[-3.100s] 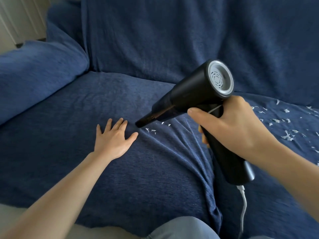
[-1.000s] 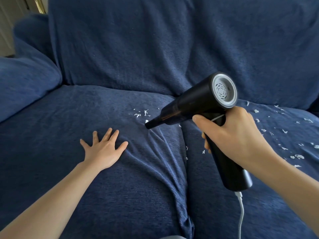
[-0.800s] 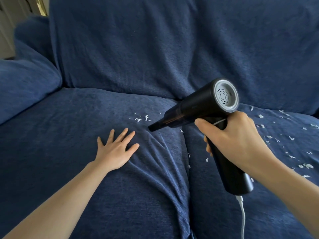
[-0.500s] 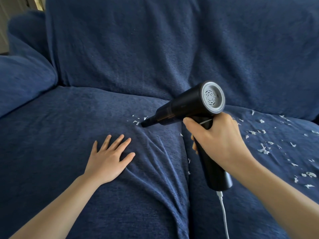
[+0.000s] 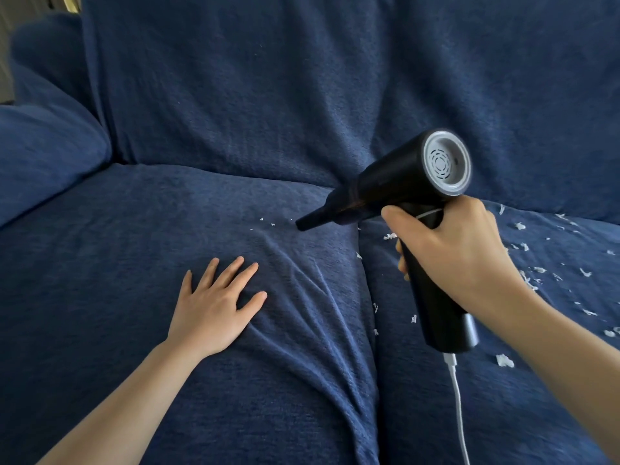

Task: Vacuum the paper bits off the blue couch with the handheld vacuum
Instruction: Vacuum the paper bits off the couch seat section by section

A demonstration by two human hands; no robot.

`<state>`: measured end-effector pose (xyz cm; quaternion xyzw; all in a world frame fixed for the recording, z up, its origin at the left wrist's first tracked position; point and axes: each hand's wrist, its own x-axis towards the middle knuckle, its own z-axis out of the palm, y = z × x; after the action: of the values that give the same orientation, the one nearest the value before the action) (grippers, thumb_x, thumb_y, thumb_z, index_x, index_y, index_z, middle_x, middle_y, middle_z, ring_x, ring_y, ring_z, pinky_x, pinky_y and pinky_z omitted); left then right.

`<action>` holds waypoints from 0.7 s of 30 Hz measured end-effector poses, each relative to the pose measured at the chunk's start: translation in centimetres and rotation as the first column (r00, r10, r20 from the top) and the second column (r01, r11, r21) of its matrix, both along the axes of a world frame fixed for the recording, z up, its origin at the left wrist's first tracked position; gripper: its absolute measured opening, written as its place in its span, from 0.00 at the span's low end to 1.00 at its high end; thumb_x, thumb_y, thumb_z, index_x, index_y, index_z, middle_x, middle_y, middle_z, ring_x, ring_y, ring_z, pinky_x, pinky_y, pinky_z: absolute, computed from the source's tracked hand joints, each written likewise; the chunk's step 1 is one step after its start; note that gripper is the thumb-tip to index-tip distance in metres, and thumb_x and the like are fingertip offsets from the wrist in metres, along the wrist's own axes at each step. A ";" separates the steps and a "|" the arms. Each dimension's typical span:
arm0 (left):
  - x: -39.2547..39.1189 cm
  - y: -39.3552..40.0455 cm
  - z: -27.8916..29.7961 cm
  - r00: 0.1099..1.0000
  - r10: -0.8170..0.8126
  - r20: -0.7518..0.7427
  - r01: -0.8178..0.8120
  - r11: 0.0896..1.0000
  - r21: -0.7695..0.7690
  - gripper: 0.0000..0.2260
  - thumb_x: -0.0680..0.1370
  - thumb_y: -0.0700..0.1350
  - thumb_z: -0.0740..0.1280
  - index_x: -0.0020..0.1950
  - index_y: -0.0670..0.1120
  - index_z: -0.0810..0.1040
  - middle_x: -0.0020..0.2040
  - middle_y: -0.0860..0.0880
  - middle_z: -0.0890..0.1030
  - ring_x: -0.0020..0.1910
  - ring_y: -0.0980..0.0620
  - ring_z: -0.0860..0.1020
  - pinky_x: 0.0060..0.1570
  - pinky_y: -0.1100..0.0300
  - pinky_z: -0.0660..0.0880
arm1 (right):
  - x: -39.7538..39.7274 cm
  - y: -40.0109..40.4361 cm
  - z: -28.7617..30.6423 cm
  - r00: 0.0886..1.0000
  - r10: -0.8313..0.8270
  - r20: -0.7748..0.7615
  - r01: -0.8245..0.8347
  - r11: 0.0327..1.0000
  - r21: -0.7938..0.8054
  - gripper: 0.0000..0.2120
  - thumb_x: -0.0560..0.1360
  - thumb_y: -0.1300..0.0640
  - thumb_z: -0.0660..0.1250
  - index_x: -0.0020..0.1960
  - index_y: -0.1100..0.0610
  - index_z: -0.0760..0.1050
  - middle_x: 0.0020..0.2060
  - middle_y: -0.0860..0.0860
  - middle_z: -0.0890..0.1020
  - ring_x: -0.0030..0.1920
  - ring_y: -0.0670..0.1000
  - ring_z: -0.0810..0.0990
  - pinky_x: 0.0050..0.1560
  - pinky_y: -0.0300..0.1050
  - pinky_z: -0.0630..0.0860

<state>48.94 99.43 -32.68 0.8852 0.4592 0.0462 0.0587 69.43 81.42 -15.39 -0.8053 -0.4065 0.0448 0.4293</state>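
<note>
Blue chenille-like fabric covers the whole couch (image 5: 141, 250), whose seat cushions fill the lower view while the back cushion is seen rising toward 12 o'clock. An armrest (image 5: 43, 156) is seen at 10 o'clock, and a sliver of pale wall is glimpsed beyond it at the top left corner. A seam between two seat cushions is seen running down from the centre toward 6 o'clock, with creases fanned out beside it.

The handheld vacuum (image 5: 412, 203), black with a grey vented rear cap, is grasped around its handle by the right hand (image 5: 449, 253), fingers wrapped and thumb laid across the front. Its narrow nozzle is pointed toward 9 o'clock, with the tip held just above the fabric near the seam. A white cable (image 5: 458, 407) is plugged into the base of the handle and is trailed toward 6 o'clock.

The left hand (image 5: 214, 307) is laid flat on the left seat cushion, fingers straight and spread, nothing gripped.

White paper bits (image 5: 536, 270) are scattered across the right cushion at 3 o'clock; a few specks are found just beside the nozzle tip and along the seam.
</note>
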 end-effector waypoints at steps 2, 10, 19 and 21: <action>0.0 0.0 0.0 1.000 0.003 -0.004 -0.003 1.000 -0.004 0.34 0.71 0.71 0.34 0.77 0.64 0.44 0.78 0.62 0.44 0.78 0.52 0.41 0.75 0.43 0.43 | 0.2 0.8 -0.1 1.000 -0.005 -0.002 0.005 1.000 0.018 0.16 0.73 0.46 0.69 0.34 0.57 0.78 0.25 0.53 0.83 0.28 0.46 0.83 0.36 0.38 0.78; 0.1 -0.1 0.5 1.000 -0.002 0.009 0.002 1.000 -0.020 0.30 0.75 0.68 0.40 0.77 0.64 0.45 0.78 0.62 0.44 0.78 0.52 0.40 0.75 0.44 0.42 | -0.2 2.6 -0.2 0.996 0.058 -0.062 -0.055 0.998 0.036 0.15 0.75 0.49 0.70 0.39 0.61 0.79 0.32 0.57 0.84 0.25 0.48 0.83 0.35 0.45 0.84; 0.1 0.1 0.4 1.000 0.001 0.016 -0.001 1.000 -0.021 0.30 0.75 0.68 0.40 0.77 0.65 0.44 0.78 0.62 0.43 0.78 0.53 0.39 0.75 0.44 0.41 | -1.5 5.8 -0.8 0.990 0.119 -0.078 -0.114 0.992 0.061 0.14 0.76 0.50 0.70 0.37 0.59 0.77 0.28 0.53 0.83 0.23 0.46 0.81 0.36 0.45 0.84; 0.1 0.0 0.3 1.000 -0.001 0.019 0.001 1.000 -0.024 0.30 0.75 0.69 0.39 0.77 0.65 0.44 0.78 0.62 0.43 0.78 0.53 0.40 0.75 0.44 0.41 | -1.7 6.0 -0.8 0.989 0.124 -0.085 -0.119 0.991 0.057 0.14 0.75 0.50 0.70 0.37 0.58 0.77 0.27 0.52 0.82 0.23 0.46 0.81 0.36 0.48 0.85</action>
<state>49.02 99.48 -32.35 0.8841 0.4587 0.0489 0.0738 67.74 87.46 -16.22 -0.7647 -0.4365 0.0959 0.4642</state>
